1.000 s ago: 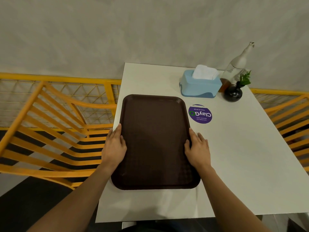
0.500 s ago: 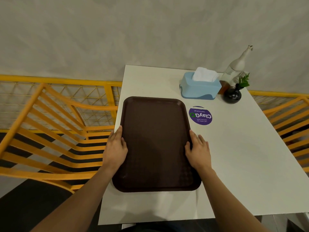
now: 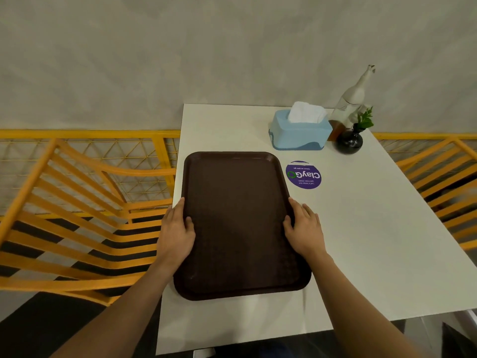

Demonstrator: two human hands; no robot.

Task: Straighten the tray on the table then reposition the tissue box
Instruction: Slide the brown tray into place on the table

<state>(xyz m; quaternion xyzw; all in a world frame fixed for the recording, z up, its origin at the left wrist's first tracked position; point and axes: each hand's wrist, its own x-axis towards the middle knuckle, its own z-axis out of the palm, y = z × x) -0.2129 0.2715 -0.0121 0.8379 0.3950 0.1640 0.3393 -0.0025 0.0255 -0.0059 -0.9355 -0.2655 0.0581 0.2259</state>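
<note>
A dark brown tray (image 3: pixel 237 215) lies lengthwise on the left part of the white table (image 3: pixel 361 241), its sides roughly parallel to the table's left edge. My left hand (image 3: pixel 176 232) grips the tray's left rim, thumb over the edge. On the opposite rim my right hand (image 3: pixel 304 229) holds the same way. A light blue tissue box (image 3: pixel 299 133) with white tissue sticking out stands at the back of the table, beyond the tray's far right corner and apart from it.
A round purple sticker (image 3: pixel 304 174) is on the table beside the tray. A clear bottle (image 3: pixel 352 99) and a small black vase with a green sprig (image 3: pixel 349 142) stand right of the tissue box. Orange chairs (image 3: pixel 77 215) flank the table; a grey wall is behind.
The tray and both hands keep nearly the same place on the table; the view has shifted slightly downward. No grip has changed.
</note>
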